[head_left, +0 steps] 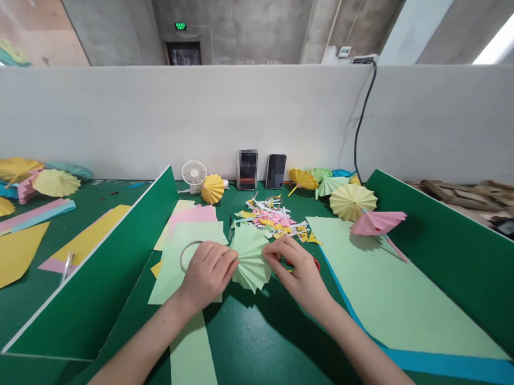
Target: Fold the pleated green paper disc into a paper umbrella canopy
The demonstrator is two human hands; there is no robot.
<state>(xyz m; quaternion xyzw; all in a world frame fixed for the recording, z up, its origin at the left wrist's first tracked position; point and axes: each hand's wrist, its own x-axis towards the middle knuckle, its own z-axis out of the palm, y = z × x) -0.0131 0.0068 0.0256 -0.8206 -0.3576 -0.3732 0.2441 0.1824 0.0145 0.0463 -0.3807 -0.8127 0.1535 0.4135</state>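
Head view: I see the left hand and right hand, fingers pinched on opposite edges of pleated paper over the desk. Shaping its folds, I'd guess; the next move calls for gentle, even tension.

Bare left hand, bare right hand.
Slim fingers, narrow wrists; forearms uncovered all the way to bottom edge of view.

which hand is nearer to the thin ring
Left: the left hand partly hides the ring from view; the right hand is farther off, on the other side of the pleated paper.
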